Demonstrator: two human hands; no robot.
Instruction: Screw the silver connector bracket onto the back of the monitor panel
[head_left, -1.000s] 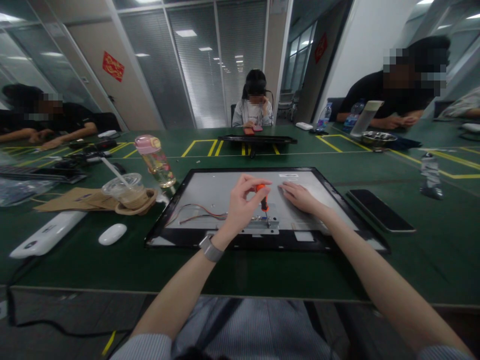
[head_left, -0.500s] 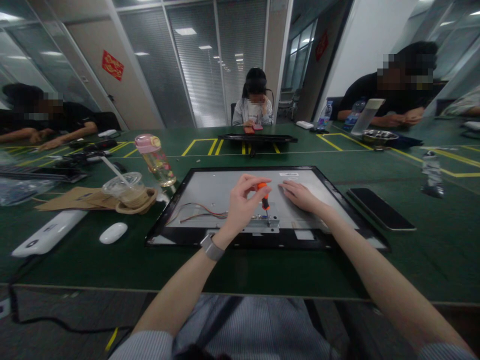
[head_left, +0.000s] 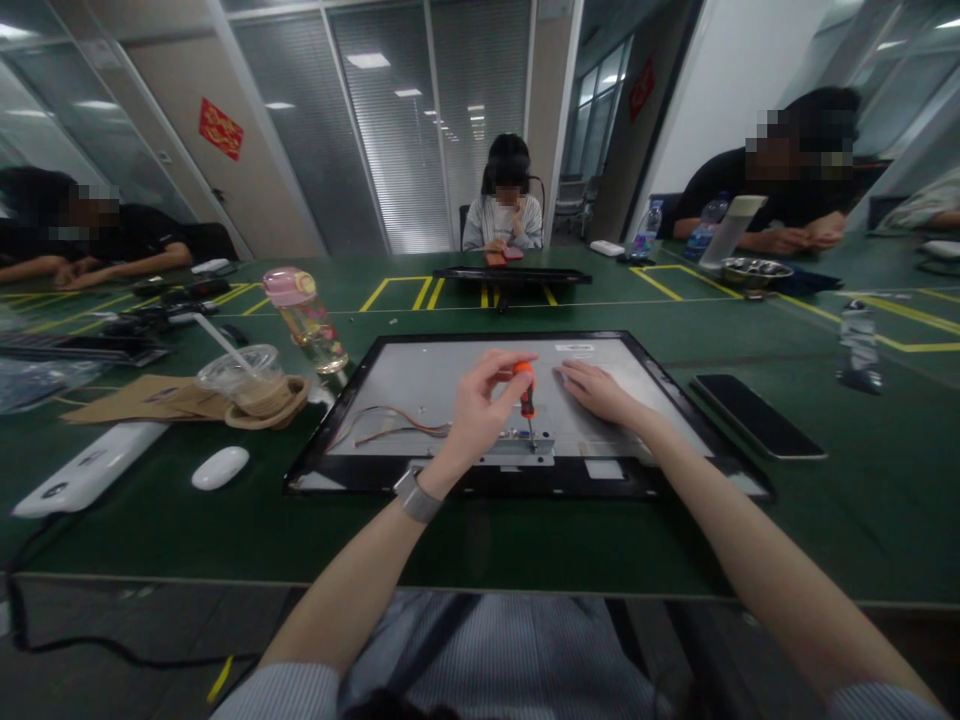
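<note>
A monitor panel (head_left: 420,375) lies back-up on the green table, its grey metal rear showing inside a black frame. My left hand (head_left: 480,410) is closed around a small screwdriver with an orange and black handle (head_left: 526,388), held upright with its tip on a metal bracket (head_left: 517,450) near the panel's front edge. My right hand (head_left: 600,392) lies flat and open on the panel just right of the screwdriver. Red and white wires (head_left: 390,425) run across the panel on the left. A watch sits on my left wrist.
A plastic cup with a straw (head_left: 244,378), a pink-lidded bottle (head_left: 307,318), a white mouse (head_left: 219,467) and a white device (head_left: 90,470) lie to the left. A black phone (head_left: 757,415) lies to the right. Three other people sit around the table, and another panel (head_left: 514,276) lies beyond.
My hands and the screwdriver stay in the same place on the panel. The view has only drifted slightly.
</note>
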